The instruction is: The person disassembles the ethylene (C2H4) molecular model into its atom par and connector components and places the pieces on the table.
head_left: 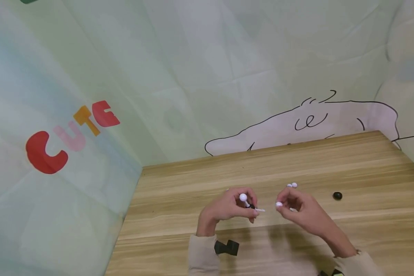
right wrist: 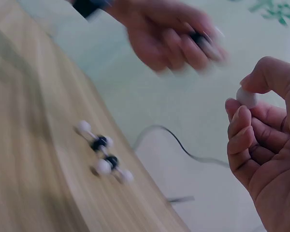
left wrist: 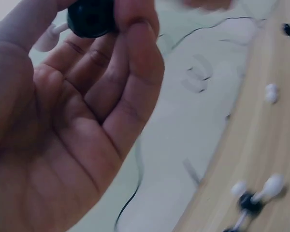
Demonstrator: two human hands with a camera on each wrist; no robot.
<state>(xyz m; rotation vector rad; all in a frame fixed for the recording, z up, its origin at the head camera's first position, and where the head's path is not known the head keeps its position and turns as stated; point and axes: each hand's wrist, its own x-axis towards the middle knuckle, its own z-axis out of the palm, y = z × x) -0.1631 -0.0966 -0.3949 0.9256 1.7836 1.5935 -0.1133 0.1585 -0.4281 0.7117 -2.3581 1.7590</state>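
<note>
The left hand [head_left: 229, 207] grips a black ball [left wrist: 92, 18] between its thumb and fingers, up over the wooden table [head_left: 165, 199]. A white ball [head_left: 243, 197] is joined to that black ball by a short peg [left wrist: 61, 27], and a thin white stick [head_left: 260, 210] juts from the same grip toward the other hand, its tip bare. The right hand [head_left: 307, 214], also raised, pinches a second white ball [head_left: 279, 204] between thumb and fingertips, its remaining fingers bent in toward the palm; this ball is near the stick's tip but apart from it. A small pale item [head_left: 293, 209] shows just beside the right fingers, too small to identify. On the table, a model [right wrist: 105, 153] of two linked black balls with white balls on pegs lies apart from both hands; the head view mostly hides it behind the left hand. Just beyond the right hand lie two loose white balls [head_left: 291, 185], side by side, and to their right a loose black ball [head_left: 337, 196]. Light sleeves [head_left: 203, 253] cover the forearms, and a black mount [head_left: 227, 248] sits at the left wrist. Behind the table hangs a pale printed cloth [head_left: 193, 76] with coloured letters [head_left: 84, 119] reading CUTE.
</note>
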